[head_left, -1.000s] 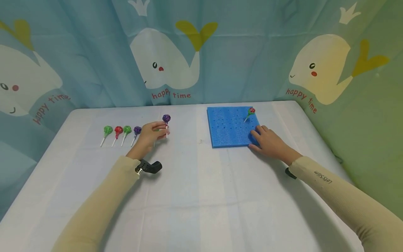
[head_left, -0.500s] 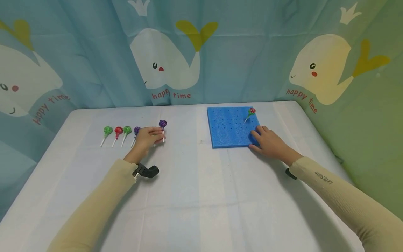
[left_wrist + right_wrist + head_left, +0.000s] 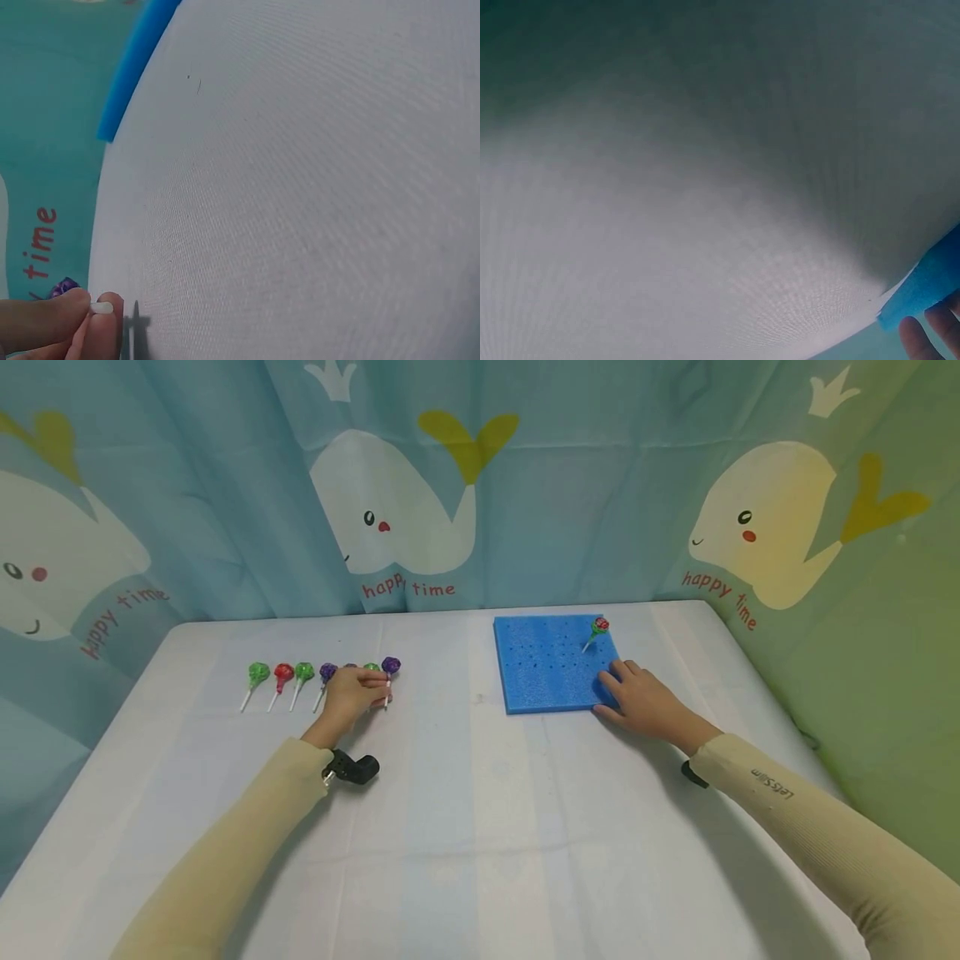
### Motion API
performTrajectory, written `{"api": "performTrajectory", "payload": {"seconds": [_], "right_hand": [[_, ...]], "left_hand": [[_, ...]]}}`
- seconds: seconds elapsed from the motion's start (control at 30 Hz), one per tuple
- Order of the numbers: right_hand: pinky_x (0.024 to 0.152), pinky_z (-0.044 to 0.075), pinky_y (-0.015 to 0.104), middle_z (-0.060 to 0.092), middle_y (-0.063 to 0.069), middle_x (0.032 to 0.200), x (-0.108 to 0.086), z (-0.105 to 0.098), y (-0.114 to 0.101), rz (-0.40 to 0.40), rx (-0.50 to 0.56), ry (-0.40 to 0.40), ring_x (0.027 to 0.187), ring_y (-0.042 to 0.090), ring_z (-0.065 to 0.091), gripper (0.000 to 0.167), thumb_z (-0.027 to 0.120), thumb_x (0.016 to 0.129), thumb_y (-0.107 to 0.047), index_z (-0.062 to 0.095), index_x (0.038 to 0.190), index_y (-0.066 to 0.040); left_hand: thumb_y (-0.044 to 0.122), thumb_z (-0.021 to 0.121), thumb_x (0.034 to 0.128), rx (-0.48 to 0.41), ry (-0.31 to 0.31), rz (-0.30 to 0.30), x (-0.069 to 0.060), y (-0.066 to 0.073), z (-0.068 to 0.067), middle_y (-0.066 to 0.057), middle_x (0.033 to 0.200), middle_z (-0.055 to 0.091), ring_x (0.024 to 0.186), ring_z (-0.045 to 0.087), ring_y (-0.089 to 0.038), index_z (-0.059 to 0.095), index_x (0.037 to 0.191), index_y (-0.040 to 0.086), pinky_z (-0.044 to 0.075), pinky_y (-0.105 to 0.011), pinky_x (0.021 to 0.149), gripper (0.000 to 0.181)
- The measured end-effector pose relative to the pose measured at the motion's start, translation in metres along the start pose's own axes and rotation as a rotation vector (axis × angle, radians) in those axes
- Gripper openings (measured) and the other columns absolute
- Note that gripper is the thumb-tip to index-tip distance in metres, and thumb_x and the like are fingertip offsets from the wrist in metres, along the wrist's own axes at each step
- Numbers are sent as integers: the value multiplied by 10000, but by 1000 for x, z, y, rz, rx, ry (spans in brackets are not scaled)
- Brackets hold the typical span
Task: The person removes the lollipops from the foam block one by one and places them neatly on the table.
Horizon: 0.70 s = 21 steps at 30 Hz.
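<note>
My left hand (image 3: 347, 702) pinches the white stick (image 3: 101, 307) of a purple lollipop (image 3: 391, 665), held head up at the right end of a row of lollipops. Beside my fingers, the heads of a green lollipop (image 3: 371, 667) and another purple one show; their sticks are hidden. On the right, my right hand (image 3: 641, 697) rests on the near right corner of a blue foam board (image 3: 536, 693) pitted with small holes. Toward the board's far right, a red-and-green lollipop (image 3: 600, 626) stands tilted, its stick in the foam.
Left of my left hand lie a green lollipop (image 3: 258, 672), a red lollipop (image 3: 283, 672), a second green lollipop (image 3: 303, 672) and a purple lollipop (image 3: 327, 673). A white cloth (image 3: 480, 827) covers the table. Behind it hangs a blue whale-print curtain (image 3: 570, 527).
My left hand has brought the purple lollipop lower and slightly left, down beside the row's right end. My right hand has stayed at the board's corner.
</note>
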State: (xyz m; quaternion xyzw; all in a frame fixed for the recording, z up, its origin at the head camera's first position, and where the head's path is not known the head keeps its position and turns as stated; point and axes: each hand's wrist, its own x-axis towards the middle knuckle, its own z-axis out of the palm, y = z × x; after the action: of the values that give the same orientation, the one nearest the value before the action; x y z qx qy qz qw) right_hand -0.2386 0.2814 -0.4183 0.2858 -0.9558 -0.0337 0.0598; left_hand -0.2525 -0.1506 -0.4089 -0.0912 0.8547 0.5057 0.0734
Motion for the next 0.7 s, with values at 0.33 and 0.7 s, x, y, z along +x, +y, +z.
{"api": "performTrajectory", "payload": {"seconds": [0.33, 0.7], "right_hand": [[765, 507, 482, 505, 218, 1056, -1, 0, -1, -7, 6, 19, 914, 334, 511, 460, 657, 863, -337, 526, 1130, 14], [772, 500, 487, 502, 223, 1068, 0, 1, 0, -5, 4, 1, 928, 338, 505, 475, 632, 877, -359, 521, 1145, 18]], "left_hand": [[-8, 632, 865, 39, -31, 8, 1, 7, 1, -266, 1111, 644, 669, 591, -5, 623, 1118, -103, 566, -174, 676, 271], [-27, 674, 821, 78, -37, 48, 2, 8, 2, -256, 1001, 679, 586, 576, 16, 640, 1048, -119, 562, -164, 633, 248]]}}
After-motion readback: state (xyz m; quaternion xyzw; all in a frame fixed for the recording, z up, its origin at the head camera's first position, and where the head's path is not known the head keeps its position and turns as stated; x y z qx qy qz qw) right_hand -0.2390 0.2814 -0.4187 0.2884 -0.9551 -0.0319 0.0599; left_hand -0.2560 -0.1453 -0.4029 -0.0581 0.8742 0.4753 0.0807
